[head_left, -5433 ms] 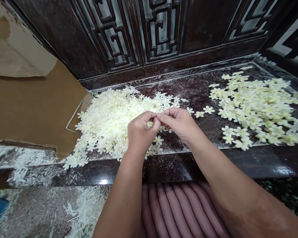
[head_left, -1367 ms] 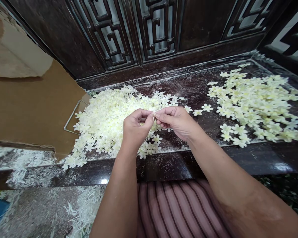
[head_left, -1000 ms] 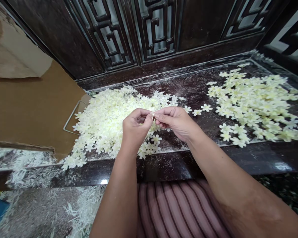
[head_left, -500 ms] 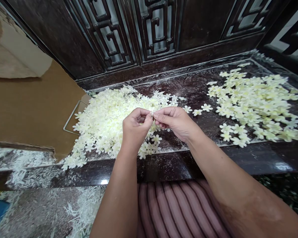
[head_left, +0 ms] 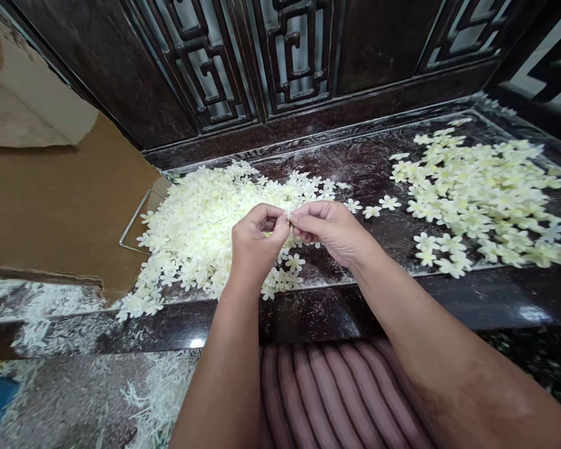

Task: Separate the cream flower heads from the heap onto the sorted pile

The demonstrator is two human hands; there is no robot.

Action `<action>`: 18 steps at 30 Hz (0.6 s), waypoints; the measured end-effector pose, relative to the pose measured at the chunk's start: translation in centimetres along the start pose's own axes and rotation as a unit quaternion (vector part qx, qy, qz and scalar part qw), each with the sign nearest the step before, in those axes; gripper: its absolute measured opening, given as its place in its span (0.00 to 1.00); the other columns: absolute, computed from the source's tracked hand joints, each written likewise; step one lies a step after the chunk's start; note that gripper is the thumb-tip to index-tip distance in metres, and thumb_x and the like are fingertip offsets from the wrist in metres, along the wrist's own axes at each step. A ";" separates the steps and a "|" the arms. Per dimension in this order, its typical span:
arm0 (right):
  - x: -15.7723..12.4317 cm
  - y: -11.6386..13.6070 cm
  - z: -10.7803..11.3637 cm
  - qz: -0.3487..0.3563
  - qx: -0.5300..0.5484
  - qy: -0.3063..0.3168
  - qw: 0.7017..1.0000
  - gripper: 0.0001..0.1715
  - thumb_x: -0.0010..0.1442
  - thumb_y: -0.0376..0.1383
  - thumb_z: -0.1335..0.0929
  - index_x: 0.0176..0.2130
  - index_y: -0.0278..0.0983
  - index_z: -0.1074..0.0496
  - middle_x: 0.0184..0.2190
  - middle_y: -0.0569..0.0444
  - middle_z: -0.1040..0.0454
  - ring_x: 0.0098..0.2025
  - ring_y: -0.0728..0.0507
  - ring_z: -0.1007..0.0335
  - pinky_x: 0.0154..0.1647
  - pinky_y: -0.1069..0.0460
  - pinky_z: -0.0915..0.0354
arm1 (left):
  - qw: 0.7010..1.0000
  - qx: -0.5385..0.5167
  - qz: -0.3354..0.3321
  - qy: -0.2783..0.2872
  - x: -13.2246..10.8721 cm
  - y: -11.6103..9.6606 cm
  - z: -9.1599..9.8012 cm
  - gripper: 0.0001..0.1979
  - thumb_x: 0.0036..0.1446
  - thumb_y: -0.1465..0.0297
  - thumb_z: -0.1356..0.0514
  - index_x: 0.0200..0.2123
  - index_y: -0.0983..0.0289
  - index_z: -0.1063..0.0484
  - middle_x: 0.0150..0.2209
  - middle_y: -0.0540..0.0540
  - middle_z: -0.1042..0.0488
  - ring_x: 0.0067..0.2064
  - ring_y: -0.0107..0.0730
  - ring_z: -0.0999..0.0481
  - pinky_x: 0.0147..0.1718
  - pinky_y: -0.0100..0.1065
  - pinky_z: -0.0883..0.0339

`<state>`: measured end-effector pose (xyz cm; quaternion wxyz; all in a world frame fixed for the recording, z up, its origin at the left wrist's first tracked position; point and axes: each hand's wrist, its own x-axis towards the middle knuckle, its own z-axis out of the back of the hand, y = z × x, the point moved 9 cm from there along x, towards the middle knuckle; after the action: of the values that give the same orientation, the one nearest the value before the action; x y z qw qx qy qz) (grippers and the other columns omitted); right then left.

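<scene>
My left hand [head_left: 255,240] and my right hand [head_left: 331,227] meet fingertip to fingertip above a dark wooden bench seat [head_left: 369,174]. Both are pinched on a small cream fabric flower [head_left: 288,216], most of it hidden by the fingers. Under and left of the hands lies a big heap of pale cream flowers [head_left: 201,218]. A second, flatter spread of yellower flowers [head_left: 481,193] lies on the seat to the right.
A carved dark wooden backrest [head_left: 290,56] rises behind the seat. Brown cardboard [head_left: 60,193] with a wire handle [head_left: 133,221] lies at the left. White scraps litter the floor [head_left: 88,393]. My striped pink lap [head_left: 336,399] is below the bench edge.
Almost nothing differs: both hands stay pinched together over the heap, with only slight finger shifts and a small camera drift since the oldest frame.
</scene>
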<state>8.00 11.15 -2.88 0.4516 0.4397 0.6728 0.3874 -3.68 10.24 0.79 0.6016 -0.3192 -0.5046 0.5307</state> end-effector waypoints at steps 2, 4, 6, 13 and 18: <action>0.0 0.0 0.1 -0.001 0.003 -0.002 1.000 0.08 0.48 0.24 0.30 0.20 0.33 0.27 0.14 0.59 0.31 0.17 0.56 0.40 0.19 0.58 0.43 | 1.000 -0.004 0.001 0.001 0.0 0.0 0.0 0.02 0.46 0.75 0.42 0.25 0.64 0.29 0.23 0.49 0.26 0.24 0.23 0.28 0.24 0.25 0.34; 0.0 0.0 0.2 -0.001 0.005 -0.003 1.000 0.08 0.47 0.24 0.30 0.20 0.33 0.27 0.14 0.59 0.30 0.17 0.56 0.40 0.19 0.58 0.43 | 1.000 -0.004 -0.001 0.001 0.0 0.0 0.0 0.02 0.46 0.75 0.42 0.25 0.64 0.29 0.23 0.49 0.26 0.24 0.23 0.28 0.23 0.25 0.34; 0.0 0.0 0.2 -0.002 0.005 -0.002 1.000 0.08 0.48 0.24 0.30 0.20 0.33 0.27 0.14 0.58 0.30 0.17 0.56 0.39 0.18 0.59 0.42 | 1.000 -0.001 -0.003 -0.001 0.0 0.0 0.0 0.02 0.46 0.75 0.42 0.25 0.64 0.29 0.23 0.49 0.26 0.24 0.23 0.28 0.23 0.25 0.34; 0.2 -0.1 0.0 0.008 0.007 -0.013 1.000 0.10 0.46 0.22 0.33 0.19 0.33 0.30 0.12 0.61 0.33 0.16 0.56 0.41 0.17 0.59 0.43 | 1.000 0.007 -0.004 0.001 -0.1 0.0 -0.1 0.03 0.46 0.75 0.42 0.25 0.64 0.29 0.23 0.49 0.27 0.25 0.23 0.28 0.25 0.24 0.33; 0.2 0.0 0.4 0.017 -0.006 -0.045 0.999 0.12 0.47 0.22 0.34 0.17 0.33 0.33 0.11 0.62 0.36 0.15 0.56 0.44 0.17 0.59 0.45 | 1.000 0.005 0.010 0.013 -0.2 0.1 -0.5 0.02 0.47 0.74 0.41 0.26 0.64 0.29 0.24 0.49 0.26 0.26 0.24 0.27 0.27 0.25 0.32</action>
<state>8.34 11.38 -3.08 0.4774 0.4656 0.6420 0.3784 -3.20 10.12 0.52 0.6044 -0.3284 -0.4908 0.5347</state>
